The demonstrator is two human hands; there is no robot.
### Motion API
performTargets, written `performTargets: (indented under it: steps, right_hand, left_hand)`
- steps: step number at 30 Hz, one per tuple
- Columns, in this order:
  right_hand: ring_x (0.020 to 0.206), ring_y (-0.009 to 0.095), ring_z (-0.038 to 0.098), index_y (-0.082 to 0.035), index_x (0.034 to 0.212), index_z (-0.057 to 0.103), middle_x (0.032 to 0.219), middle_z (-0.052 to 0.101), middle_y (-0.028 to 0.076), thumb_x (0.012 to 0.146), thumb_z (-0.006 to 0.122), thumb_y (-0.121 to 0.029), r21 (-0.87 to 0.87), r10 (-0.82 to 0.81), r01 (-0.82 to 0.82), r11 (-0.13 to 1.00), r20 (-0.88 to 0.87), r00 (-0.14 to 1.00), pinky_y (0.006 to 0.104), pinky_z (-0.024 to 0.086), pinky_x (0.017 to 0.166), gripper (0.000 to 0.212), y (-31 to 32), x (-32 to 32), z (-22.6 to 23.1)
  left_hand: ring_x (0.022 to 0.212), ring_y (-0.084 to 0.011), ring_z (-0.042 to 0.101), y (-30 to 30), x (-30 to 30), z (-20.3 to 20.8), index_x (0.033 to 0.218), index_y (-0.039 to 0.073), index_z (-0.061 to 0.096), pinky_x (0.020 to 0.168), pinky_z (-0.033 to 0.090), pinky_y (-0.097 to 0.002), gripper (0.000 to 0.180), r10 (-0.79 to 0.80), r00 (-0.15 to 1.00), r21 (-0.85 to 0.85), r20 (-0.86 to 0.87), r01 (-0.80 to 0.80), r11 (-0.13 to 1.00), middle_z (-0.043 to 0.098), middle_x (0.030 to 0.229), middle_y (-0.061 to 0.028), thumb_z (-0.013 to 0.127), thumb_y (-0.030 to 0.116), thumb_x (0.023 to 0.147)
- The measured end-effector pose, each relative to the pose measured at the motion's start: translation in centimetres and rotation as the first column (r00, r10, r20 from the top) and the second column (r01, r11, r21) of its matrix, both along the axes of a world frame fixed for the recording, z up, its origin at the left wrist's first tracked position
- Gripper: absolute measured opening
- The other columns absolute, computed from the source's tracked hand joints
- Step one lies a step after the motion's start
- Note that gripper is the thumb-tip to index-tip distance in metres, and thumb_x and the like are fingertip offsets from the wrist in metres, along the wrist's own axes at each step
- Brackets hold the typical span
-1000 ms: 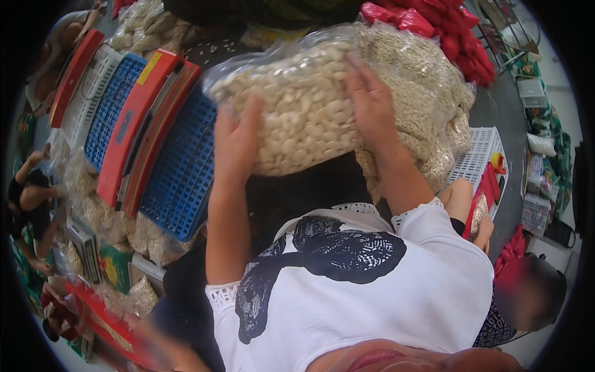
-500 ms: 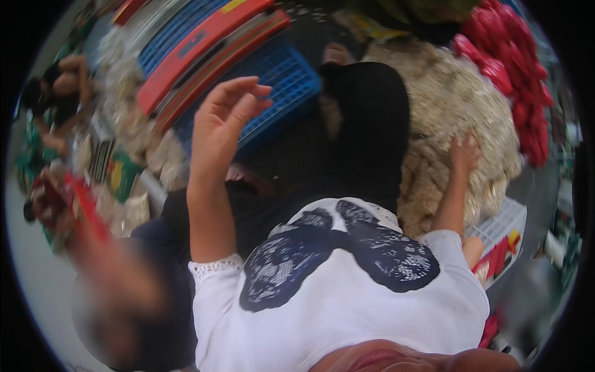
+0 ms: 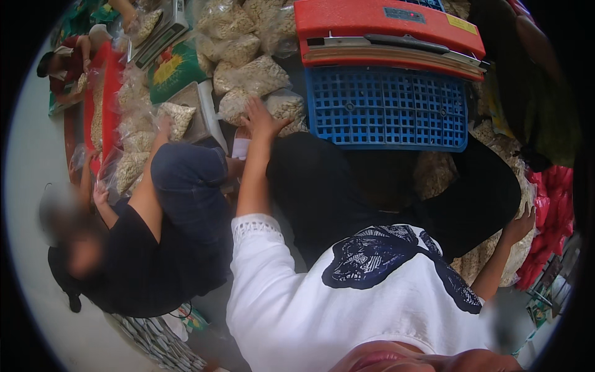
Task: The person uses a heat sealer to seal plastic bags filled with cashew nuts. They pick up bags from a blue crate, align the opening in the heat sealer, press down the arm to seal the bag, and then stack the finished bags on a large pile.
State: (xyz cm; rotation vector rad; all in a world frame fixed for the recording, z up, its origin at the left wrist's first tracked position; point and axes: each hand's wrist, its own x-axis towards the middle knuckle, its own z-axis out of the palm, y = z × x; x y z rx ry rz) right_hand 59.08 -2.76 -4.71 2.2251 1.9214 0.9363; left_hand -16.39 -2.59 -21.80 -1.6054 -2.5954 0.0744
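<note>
My left hand (image 3: 263,121) reaches forward with its fingers spread, at the near edge of a heap of clear plastic bags (image 3: 257,77) filled with pale, nut-like pieces. Its fingertips lie over one of these bags, and it has not closed round it. Far to the right, my right hand (image 3: 519,226) rests with fingers apart against a large pile of similar filled bags (image 3: 499,254), beside my knee. Ahead of me a red bag sealer (image 3: 384,28) with a dark handle bar sits on an upturned blue plastic crate (image 3: 387,108).
A co-worker in dark clothes (image 3: 142,254) sits close on my left, hands among filled bags. Other people work beyond, near a red tray (image 3: 110,99) of loose pieces. A green sack (image 3: 180,71) and a scale (image 3: 164,31) stand there; red bags (image 3: 551,217) lie at far right.
My view has swung to the left. My left hand, raised in the air before, has moved down to the heap of filled bags. My right hand stays at the right-hand pile.
</note>
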Motion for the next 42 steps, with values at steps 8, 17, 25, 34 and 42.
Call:
performTargets:
  steps: [8, 17, 25, 34, 42]
  right_hand:
    - [0.094, 0.025, 0.064, -0.009, 0.114, 0.063, 0.105, 0.066, 0.011, 0.090, 0.054, -0.021, -0.021, -0.066, 0.062, 0.998, -0.351, 0.934, 0.0329, 0.049, 0.083, 0.028, 1.8, -0.4, 2.8]
    - [0.082, 0.010, 0.063, -0.003, 0.109, 0.065, 0.093, 0.068, 0.007, 0.092, 0.057, -0.010, 0.309, 0.286, -0.375, 0.874, -0.951, -0.117, 0.0217, 0.051, 0.074, 0.019, 6.6, -29.6, 9.2]
    - [0.075, 0.024, 0.064, -0.010, 0.138, 0.036, 0.134, 0.040, 0.016, 0.070, 0.077, -0.018, 0.421, 0.318, -0.824, 0.378, -0.896, -0.311, 0.0324, 0.052, 0.067, 0.080, 6.3, -49.7, 9.7]
    - [0.059, 0.007, 0.049, -0.004, 0.070, 0.060, 0.060, 0.052, -0.001, 0.080, 0.071, -0.011, 0.247, 0.128, -0.642, 0.725, -0.965, -0.227, 0.0252, 0.042, 0.054, 0.017, 11.9, -37.0, 4.7]
    - [0.083, 0.016, 0.061, -0.010, 0.102, 0.070, 0.087, 0.067, 0.004, 0.085, 0.064, -0.012, 0.350, 0.295, -0.593, 0.725, -0.936, -0.192, 0.0251, 0.047, 0.071, 0.018, 10.2, -33.3, 2.5]
  left_hand:
    - [0.074, -0.0318, 0.063, -1.0, -5.3, -8.5, 0.087, -0.002, 0.065, 0.069, 0.048, -0.0395, 0.030, 0.241, 0.606, 0.108, 0.758, -0.481, 0.870, 0.067, 0.080, -0.0142, 0.054, 0.026, 0.090]
    - [0.052, -0.0048, 0.040, -0.1, 0.2, 19.4, 0.093, 0.011, 0.053, 0.043, 0.030, -0.0197, 0.011, -0.111, -0.060, 0.054, 0.992, -0.593, 0.803, 0.050, 0.072, 0.0048, 0.051, 0.022, 0.094]
    - [0.056, -0.0027, 0.048, 3.0, 11.7, 34.9, 0.097, 0.009, 0.054, 0.045, 0.034, -0.0152, 0.009, -0.423, -0.091, 0.315, 0.901, -0.531, 0.787, 0.053, 0.074, 0.0052, 0.057, 0.016, 0.092]
    - [0.049, -0.0080, 0.051, 4.6, 9.0, 26.5, 0.084, 0.007, 0.051, 0.044, 0.044, -0.0204, 0.018, -0.128, 0.125, 0.154, 0.984, -0.224, 0.962, 0.053, 0.066, 0.0010, 0.069, 0.009, 0.081]
    - [0.045, -0.0093, 0.055, 5.1, 11.6, 29.7, 0.069, 0.007, 0.045, 0.041, 0.044, -0.0221, 0.027, -0.043, 0.503, 0.087, 0.863, -0.065, 0.994, 0.056, 0.056, -0.0041, 0.068, 0.011, 0.081]
